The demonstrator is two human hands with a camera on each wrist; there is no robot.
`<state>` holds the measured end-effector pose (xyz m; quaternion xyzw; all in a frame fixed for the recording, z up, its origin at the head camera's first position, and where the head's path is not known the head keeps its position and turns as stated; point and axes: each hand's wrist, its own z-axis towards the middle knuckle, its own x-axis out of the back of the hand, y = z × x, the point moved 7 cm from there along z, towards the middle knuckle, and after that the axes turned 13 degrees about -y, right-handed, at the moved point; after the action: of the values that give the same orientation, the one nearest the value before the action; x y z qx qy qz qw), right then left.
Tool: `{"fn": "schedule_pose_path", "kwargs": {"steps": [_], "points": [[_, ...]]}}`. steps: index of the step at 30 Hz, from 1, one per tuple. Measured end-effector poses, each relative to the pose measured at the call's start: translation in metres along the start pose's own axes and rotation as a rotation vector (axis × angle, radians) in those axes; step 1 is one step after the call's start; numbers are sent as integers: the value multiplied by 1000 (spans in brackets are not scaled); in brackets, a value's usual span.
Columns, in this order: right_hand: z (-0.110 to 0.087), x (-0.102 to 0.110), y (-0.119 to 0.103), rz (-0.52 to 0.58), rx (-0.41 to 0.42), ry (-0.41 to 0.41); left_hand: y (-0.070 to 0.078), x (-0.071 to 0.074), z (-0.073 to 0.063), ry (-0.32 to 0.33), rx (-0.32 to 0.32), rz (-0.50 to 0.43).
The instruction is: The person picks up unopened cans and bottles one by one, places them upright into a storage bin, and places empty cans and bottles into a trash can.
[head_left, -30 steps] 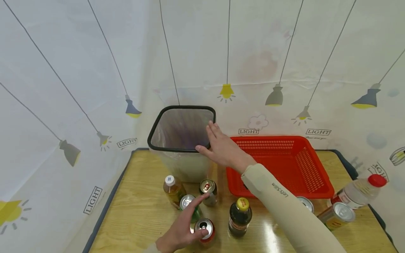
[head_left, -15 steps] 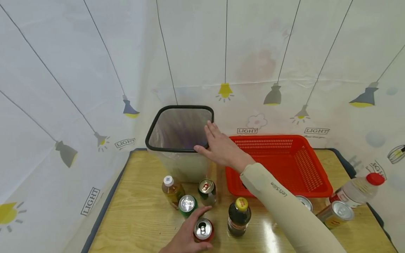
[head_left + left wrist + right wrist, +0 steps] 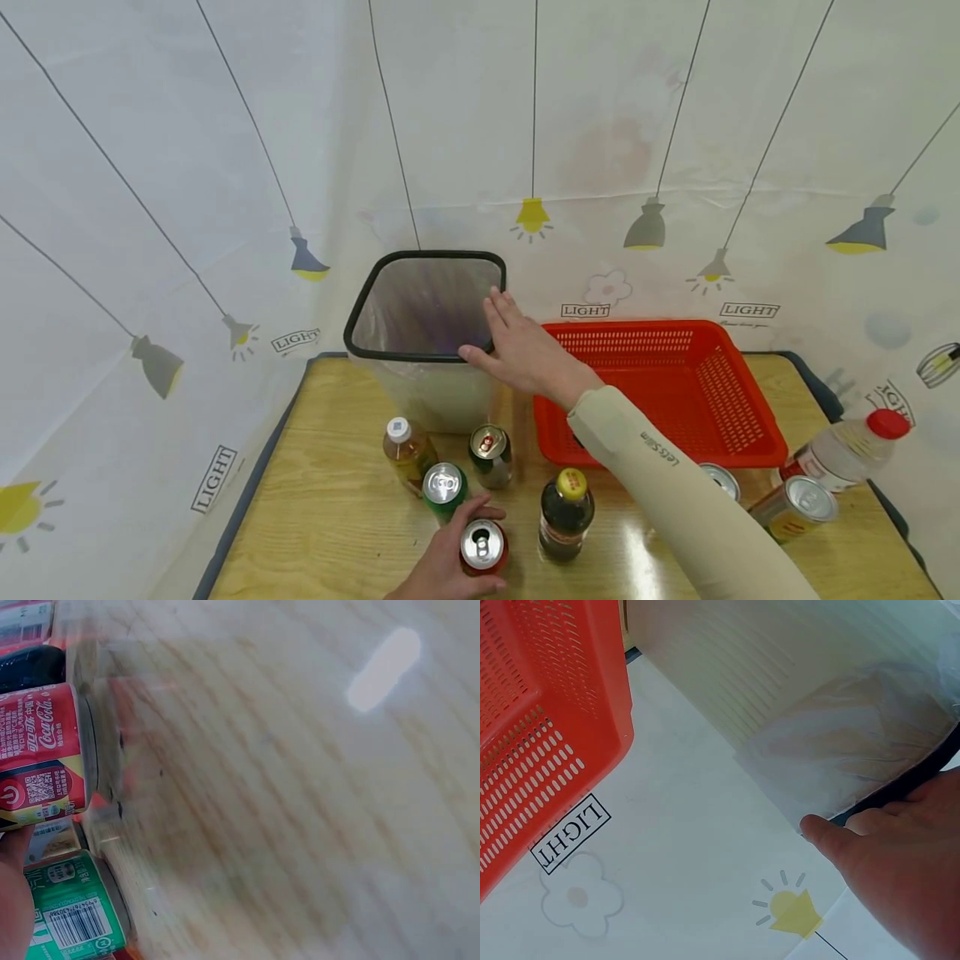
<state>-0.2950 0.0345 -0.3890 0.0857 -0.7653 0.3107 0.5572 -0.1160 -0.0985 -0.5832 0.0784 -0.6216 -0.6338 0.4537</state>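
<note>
Bench in pale yellow wood grain (image 3: 300,533) fills the bottom of the head view, and nearest on it stands a red, silver-topped cylindrical metal can (image 3: 483,548) with its mouth open. The left hand (image 3: 444,568) holds this can, thumb on the near side and fingers curled round the far side; whether its base is clear of the bench I cannot tell. The left wrist view shows white Coca-Cola lettering on it.

To the right of the can, apart from it, is a dark-filled bottle with a yellow cap (image 3: 566,525). Just beyond the left hand's fingers is a green, silver-topped metal can (image 3: 444,490), next to an amber-filled clear bottle with a white cap (image 3: 412,458) and a dark metal can with a red tab (image 3: 491,458).

Farther right, past the pale beige sleeve (image 3: 660,492), are a gold-and-yellow metal can (image 3: 795,510) and a clear plastic bottle with a red cap (image 3: 847,454).

Beyond stands a pale, plastic-lined bin (image 3: 431,400). The right hand (image 3: 525,350) rests at its black rim, fingers straight, thumb spread wide. Beside it sits a red perforated plastic basket (image 3: 675,404), before a white lamp-printed sheet (image 3: 600,100).
</note>
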Motion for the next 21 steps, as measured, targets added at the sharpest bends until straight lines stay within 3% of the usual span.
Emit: {"fn": "schedule_pose_path", "kwargs": {"steps": [11, 21], "points": [[0, 1, -1, -3, -1, -13, 2, 2, 7, 13, 68, 25], [0, 0, -1, -4, -10, -19, 16, 7, 13, -1, 37, 96]]}}
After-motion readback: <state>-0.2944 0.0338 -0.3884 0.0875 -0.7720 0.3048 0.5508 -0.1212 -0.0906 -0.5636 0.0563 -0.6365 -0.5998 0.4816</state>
